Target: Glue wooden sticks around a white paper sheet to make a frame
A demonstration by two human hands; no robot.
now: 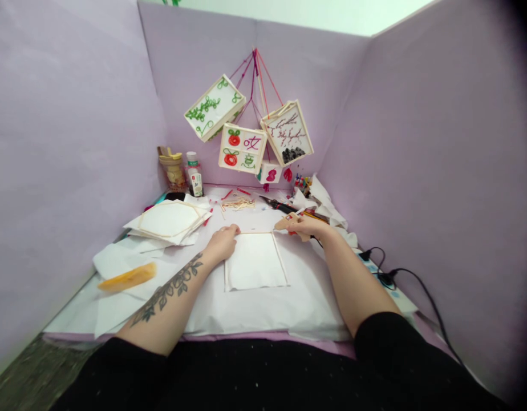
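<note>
Leftmost, a bottle (194, 176) carries a green-and-white label too small to read, and the left hand (222, 242) has its fingers drawn narrow at the far left corner of the frame (255, 262), though I cannot tell whether they grip it. Flat on the table (306, 305), the frame lies between both hands, below a hanging panel (242, 149) with one magenta and one green character, while the right hand (310, 226) has its fingers wrapped round a glue gun (292, 223), nozzle near the far right corner.
</note>
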